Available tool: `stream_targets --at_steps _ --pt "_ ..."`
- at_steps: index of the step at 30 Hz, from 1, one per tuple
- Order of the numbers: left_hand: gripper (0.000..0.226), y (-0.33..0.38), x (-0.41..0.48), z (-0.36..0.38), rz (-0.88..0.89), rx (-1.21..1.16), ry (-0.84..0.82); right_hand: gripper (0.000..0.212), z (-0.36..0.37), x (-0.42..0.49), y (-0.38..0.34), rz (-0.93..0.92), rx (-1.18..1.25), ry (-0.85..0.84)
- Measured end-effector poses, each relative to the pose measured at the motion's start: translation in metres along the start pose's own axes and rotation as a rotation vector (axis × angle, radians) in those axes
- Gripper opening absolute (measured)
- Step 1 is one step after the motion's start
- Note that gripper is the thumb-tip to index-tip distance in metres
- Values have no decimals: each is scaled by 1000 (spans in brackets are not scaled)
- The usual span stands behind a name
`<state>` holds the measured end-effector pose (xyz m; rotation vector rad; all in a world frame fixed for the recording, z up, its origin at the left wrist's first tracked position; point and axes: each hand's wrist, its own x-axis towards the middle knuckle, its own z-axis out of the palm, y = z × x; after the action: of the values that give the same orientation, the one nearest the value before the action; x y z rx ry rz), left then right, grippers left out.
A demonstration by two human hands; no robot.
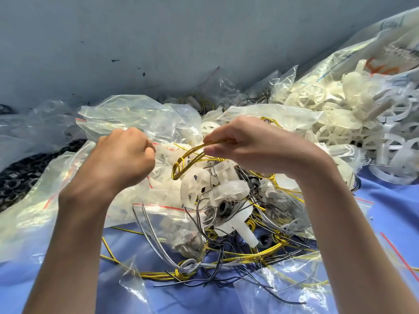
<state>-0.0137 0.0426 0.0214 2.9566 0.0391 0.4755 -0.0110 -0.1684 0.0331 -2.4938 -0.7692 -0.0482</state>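
Note:
My right hand pinches a bundle of yellow wires between thumb and fingers; the bundle loops down and left from the fingertips. Below it hangs a white plastic part with a black core and dark wires wound round it. My left hand is a fist just left of the loop, fingers curled; I cannot see whether it holds anything. Both hands hover above a heap of clear plastic bags.
Loose yellow, grey and black wires tangle on the blue cloth in front. White plastic wheels pile at the right. A bag of black rings lies at the left. A grey wall stands behind.

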Motion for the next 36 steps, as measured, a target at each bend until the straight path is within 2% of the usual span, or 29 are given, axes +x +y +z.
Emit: stream_targets --at_steps 3,9,12,17,22,25,29,36 --pt "34 6 -5 -6 28 -120 93 45 5 4 -2 -38 -25 33" --pt "28 19 -17 -24 115 -409 249 50 16 12 -16 -35 36 297" --pt "33 26 -25 -32 189 -550 294 42 22 15 -20 -79 52 283" --pt "39 26 -24 -36 246 -674 276 27 23 15 -22 -122 123 195" --pt "41 23 -24 -39 251 -828 205 21 24 13 -24 -223 278 334" --pt "39 25 -24 -39 244 -846 231 29 25 13 -28 -289 165 221" --pt "36 32 -25 -36 256 -772 301 39 24 13 -24 -287 -18 32" --pt "32 31 -23 -36 243 -759 365 73 12 3 -20 -267 246 46"
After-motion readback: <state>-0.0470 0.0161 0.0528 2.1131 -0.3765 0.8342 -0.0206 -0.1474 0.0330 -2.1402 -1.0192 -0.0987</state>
